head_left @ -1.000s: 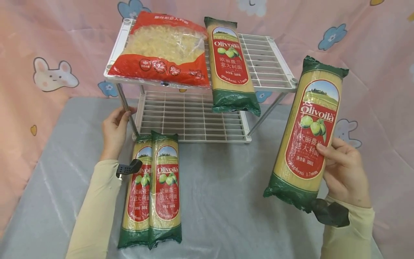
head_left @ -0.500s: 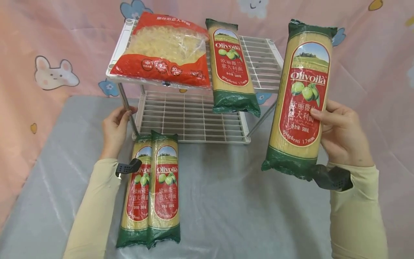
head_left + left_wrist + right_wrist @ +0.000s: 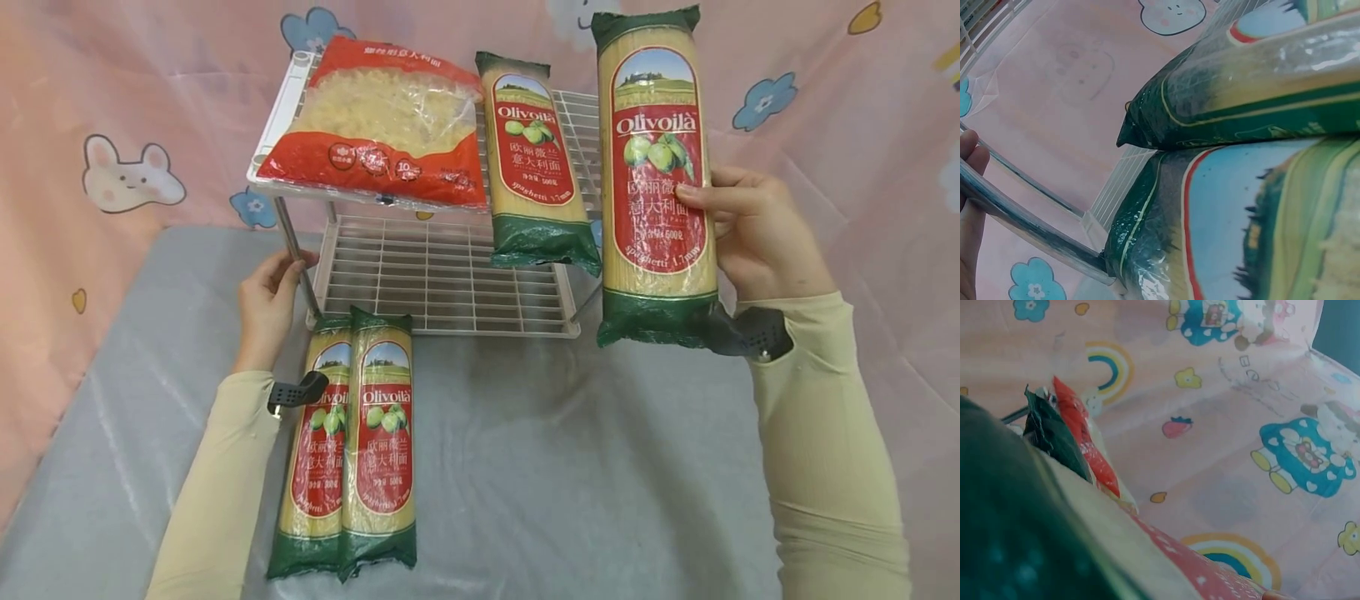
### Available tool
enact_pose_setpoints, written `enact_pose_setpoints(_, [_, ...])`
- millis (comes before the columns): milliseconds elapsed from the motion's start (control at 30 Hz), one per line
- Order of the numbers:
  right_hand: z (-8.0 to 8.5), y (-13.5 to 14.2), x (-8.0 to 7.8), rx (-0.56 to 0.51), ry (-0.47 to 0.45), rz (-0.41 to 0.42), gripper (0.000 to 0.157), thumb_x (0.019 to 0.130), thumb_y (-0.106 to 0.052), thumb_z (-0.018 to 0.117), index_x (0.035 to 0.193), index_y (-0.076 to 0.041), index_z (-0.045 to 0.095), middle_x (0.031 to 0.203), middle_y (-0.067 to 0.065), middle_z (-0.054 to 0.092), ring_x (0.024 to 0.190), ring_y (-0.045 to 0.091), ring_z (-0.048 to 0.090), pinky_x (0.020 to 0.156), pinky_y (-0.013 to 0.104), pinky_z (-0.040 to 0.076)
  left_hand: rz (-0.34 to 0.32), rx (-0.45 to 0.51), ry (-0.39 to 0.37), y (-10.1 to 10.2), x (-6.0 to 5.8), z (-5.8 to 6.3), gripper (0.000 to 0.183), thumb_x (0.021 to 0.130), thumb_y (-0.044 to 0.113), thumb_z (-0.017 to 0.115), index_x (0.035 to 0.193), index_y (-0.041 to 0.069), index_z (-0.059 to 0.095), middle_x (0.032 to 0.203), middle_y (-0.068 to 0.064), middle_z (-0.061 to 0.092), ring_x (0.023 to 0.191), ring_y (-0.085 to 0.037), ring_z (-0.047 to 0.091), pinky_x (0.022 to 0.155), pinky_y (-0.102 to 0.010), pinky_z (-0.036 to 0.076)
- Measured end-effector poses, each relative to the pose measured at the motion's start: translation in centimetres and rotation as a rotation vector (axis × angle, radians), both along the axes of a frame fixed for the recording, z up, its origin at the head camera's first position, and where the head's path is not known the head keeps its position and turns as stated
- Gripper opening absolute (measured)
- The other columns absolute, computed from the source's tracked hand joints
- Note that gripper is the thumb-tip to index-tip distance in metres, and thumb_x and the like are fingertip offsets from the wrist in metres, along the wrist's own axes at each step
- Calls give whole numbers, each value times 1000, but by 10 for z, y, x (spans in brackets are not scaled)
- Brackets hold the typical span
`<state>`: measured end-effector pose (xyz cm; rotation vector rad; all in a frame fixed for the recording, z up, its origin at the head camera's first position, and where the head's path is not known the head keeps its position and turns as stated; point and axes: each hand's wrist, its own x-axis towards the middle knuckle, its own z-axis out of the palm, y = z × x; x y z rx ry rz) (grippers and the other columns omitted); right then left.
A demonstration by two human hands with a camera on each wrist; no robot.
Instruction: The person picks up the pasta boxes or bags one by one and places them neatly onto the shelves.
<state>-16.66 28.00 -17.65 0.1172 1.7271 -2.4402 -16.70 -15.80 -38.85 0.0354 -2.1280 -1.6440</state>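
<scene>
A glossy spaghetti packet [image 3: 657,179], yellow with crimped green ends [image 3: 652,319] and a red label [image 3: 654,246] (green olives [image 3: 657,153] are printed on it), is pinched by the right hand [image 3: 767,229] before the rack's right side. One metal post [image 3: 288,223] is gripped by the left hand [image 3: 266,307].

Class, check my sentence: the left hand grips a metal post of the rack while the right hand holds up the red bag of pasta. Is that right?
Not quite: the right hand holds a spaghetti pack, as the head view shows; the red bag lies on the upper shelf. The left hand does grip a metal post.
</scene>
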Motion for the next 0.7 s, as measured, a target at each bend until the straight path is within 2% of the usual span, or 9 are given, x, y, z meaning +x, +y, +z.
enact_pose_setpoints(200, [3, -3, -19, 18, -18, 20, 31, 86, 4, 63, 117, -1, 64, 114, 11, 60, 97, 24, 61, 71, 36, 57, 11, -17, -17, 1, 2, 1, 29, 98, 20, 52, 113, -1, 64, 109, -13, 67, 105, -6, 60, 95, -31, 46])
enact_pose_setpoints(433, [6, -5, -40, 68, -75, -19, 36, 85, 2, 65, 120, -6, 61, 123, 6, 48, 111, 23, 48, 72, 35, 56, 12, -18, -12, 1, 3, 0, 28, 98, 19, 53, 112, -1, 65, 108, -10, 68, 104, -5, 60, 93, -30, 46])
enact_pose_setpoints(700, [11, -5, -55, 68, -126, -1, 37, 85, 3, 65, 120, -7, 63, 119, 7, 51, 105, 24, 52, 71, 37, 56, 9, -1, 7, -1, 0, -1, 27, 97, 19, 53, 111, -1, 66, 106, -9, 69, 102, -3, 60, 93, -29, 46])
